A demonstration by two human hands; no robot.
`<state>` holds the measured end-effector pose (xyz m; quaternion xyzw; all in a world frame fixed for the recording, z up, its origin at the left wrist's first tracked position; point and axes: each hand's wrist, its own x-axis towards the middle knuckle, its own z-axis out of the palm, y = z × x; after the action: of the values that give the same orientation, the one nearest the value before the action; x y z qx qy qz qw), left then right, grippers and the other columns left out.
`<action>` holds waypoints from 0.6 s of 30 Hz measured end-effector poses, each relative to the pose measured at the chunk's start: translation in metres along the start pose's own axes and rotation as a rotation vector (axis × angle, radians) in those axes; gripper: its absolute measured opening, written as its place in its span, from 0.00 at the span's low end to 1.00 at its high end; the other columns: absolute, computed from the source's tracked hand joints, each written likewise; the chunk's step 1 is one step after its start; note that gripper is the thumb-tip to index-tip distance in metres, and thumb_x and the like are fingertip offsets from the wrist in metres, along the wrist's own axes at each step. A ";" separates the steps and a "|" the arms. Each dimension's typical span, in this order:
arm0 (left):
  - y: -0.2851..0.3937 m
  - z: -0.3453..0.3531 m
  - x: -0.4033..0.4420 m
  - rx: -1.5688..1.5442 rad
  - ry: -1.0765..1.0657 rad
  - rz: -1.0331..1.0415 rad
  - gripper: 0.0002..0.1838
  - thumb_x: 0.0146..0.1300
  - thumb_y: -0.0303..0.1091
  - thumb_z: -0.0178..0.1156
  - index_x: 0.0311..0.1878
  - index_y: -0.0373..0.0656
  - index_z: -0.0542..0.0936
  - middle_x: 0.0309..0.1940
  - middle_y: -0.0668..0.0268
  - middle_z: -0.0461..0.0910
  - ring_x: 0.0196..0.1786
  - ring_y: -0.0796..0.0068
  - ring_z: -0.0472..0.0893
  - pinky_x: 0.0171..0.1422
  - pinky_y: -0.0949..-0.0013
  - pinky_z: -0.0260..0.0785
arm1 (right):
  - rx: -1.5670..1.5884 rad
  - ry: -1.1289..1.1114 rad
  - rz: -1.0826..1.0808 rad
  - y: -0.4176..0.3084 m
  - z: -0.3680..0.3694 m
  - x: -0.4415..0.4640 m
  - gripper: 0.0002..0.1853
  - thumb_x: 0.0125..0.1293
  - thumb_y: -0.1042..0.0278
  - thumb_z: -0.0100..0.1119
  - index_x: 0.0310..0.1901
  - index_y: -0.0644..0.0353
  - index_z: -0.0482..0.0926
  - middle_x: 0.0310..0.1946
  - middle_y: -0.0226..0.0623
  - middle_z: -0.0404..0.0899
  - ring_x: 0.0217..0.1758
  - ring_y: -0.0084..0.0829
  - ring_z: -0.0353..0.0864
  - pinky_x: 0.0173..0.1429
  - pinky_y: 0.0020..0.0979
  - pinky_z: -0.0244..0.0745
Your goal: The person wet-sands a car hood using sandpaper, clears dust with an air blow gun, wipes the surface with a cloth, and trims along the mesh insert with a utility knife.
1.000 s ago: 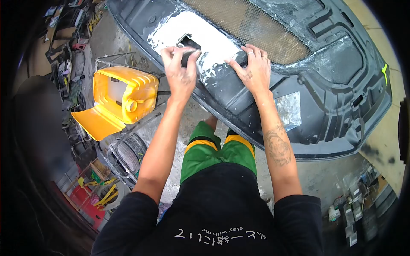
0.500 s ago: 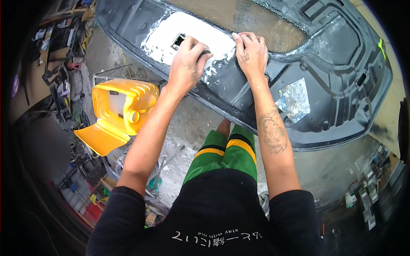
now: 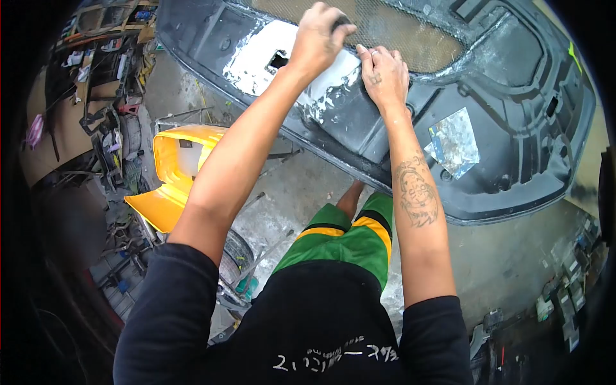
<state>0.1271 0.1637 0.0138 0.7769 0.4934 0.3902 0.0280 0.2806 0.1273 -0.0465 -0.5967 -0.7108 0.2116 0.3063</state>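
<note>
A large black moulded panel (image 3: 507, 154), like a vehicle part, lies before me with a brown mesh (image 3: 417, 42) set in it. White filler (image 3: 252, 61) is smeared around a small square hole (image 3: 278, 61) in its surface. My left hand (image 3: 321, 35) is closed around a small dark piece (image 3: 340, 24), mostly hidden by the fingers, above the panel near the mesh's edge. My right hand (image 3: 386, 77) has its fingers bent over the ridge beside the mesh, gripping the panel there. To its right a white-smeared square sheet (image 3: 454, 142) lies on the panel.
At the lower left stands a cut-open yellow plastic container (image 3: 160, 202), partly behind my left arm. A wheel (image 3: 237, 256) and thin metal bars are near it. Cluttered parts (image 3: 106, 128) line the left side, and more items (image 3: 564, 301) lie on the floor at right.
My left hand has moved up and right, from the white filler by the hole toward the mesh, still closed on the dark piece. My right hand keeps its place on the panel.
</note>
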 end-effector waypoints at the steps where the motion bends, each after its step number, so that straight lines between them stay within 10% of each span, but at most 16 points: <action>1: 0.008 -0.020 0.008 -0.058 -0.034 -0.127 0.07 0.59 0.30 0.69 0.36 0.39 0.81 0.34 0.56 0.76 0.39 0.55 0.77 0.46 0.58 0.70 | -0.024 -0.054 0.012 0.001 0.000 0.001 0.20 0.74 0.51 0.52 0.40 0.58 0.88 0.45 0.35 0.85 0.53 0.45 0.78 0.58 0.47 0.70; 3: 0.024 -0.074 0.001 -0.049 -0.059 -0.235 0.11 0.63 0.36 0.69 0.40 0.38 0.84 0.34 0.59 0.79 0.37 0.66 0.80 0.44 0.66 0.71 | 0.065 0.017 -0.024 -0.003 -0.001 0.000 0.19 0.73 0.52 0.53 0.44 0.57 0.87 0.48 0.35 0.84 0.56 0.45 0.78 0.60 0.46 0.69; 9: 0.090 -0.191 -0.121 -0.093 -0.269 -0.615 0.10 0.63 0.34 0.68 0.39 0.37 0.81 0.35 0.57 0.77 0.42 0.58 0.79 0.50 0.60 0.70 | 0.050 -0.054 -0.354 -0.041 0.025 -0.020 0.29 0.76 0.57 0.49 0.74 0.60 0.63 0.78 0.42 0.58 0.83 0.44 0.51 0.83 0.54 0.42; 15: 0.140 -0.239 -0.225 -0.055 -0.189 -0.928 0.09 0.62 0.31 0.68 0.39 0.36 0.81 0.35 0.57 0.78 0.39 0.61 0.79 0.47 0.64 0.71 | -0.154 -0.258 -0.397 -0.061 0.012 0.021 0.28 0.77 0.56 0.49 0.73 0.60 0.64 0.77 0.47 0.59 0.83 0.48 0.50 0.82 0.57 0.41; 18: 0.146 -0.247 -0.248 -0.044 -0.129 -0.997 0.08 0.62 0.29 0.68 0.38 0.35 0.80 0.36 0.56 0.78 0.38 0.59 0.79 0.46 0.62 0.72 | -0.040 0.045 -0.261 -0.036 0.028 0.053 0.30 0.76 0.51 0.49 0.71 0.61 0.66 0.75 0.54 0.61 0.81 0.56 0.52 0.80 0.58 0.47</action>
<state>0.0273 -0.1908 0.1046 0.4683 0.7935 0.2909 0.2578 0.2301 0.1741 -0.0331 -0.5096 -0.7795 0.1422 0.3353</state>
